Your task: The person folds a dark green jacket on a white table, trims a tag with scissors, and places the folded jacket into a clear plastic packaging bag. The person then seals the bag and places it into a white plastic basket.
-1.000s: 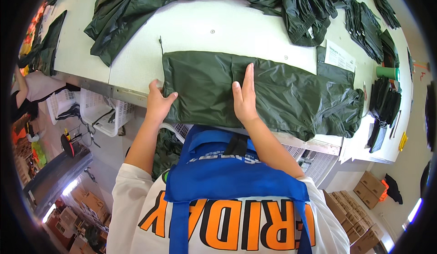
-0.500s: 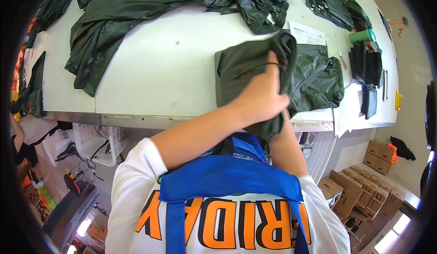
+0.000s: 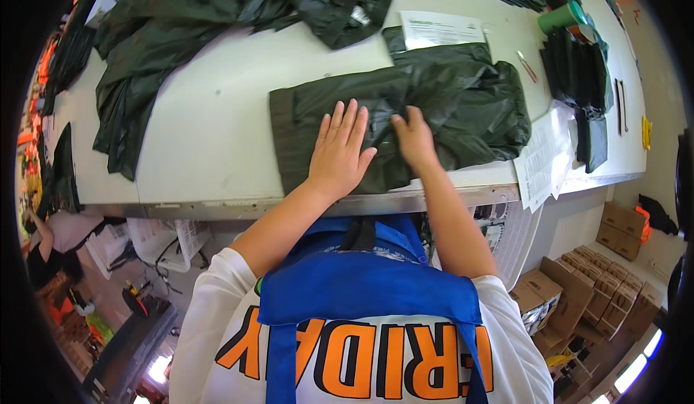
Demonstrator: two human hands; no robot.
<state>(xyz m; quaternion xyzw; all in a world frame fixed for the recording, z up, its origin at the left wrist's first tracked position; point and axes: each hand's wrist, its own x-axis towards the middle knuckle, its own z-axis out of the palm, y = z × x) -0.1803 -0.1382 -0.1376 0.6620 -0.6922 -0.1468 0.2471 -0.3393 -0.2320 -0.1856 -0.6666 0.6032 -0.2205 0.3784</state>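
Note:
A shiny dark green garment [image 3: 463,107], folded flat, lies along the near edge of the worktable. My left hand [image 3: 338,147] rests palm down on its left part, fingers straight and slightly spread. Close to it on the right, my right hand [image 3: 417,142] has its thumb and forefinger at a fold across the garment's middle and seems to pinch the cloth there; its other fingers are mostly hidden. The garment's right part is bunched and wrinkled. Partly over its far edge lies a printed white sheet [image 3: 442,31].
More dark green garments [image 3: 155,57] cover the far left of the white table [image 3: 217,129]. To the right are small tweezers-like snips [image 3: 527,66], a green roll [image 3: 559,17], stacked dark pouches [image 3: 575,71] and loose papers [image 3: 538,158]. White baskets [image 3: 163,241] and cartons [image 3: 596,281] stand below.
The garment was lifted and bunched in my hands; now it lies spread on the table. My left hand has moved left and flattened on it; my right hand has come up onto the cloth.

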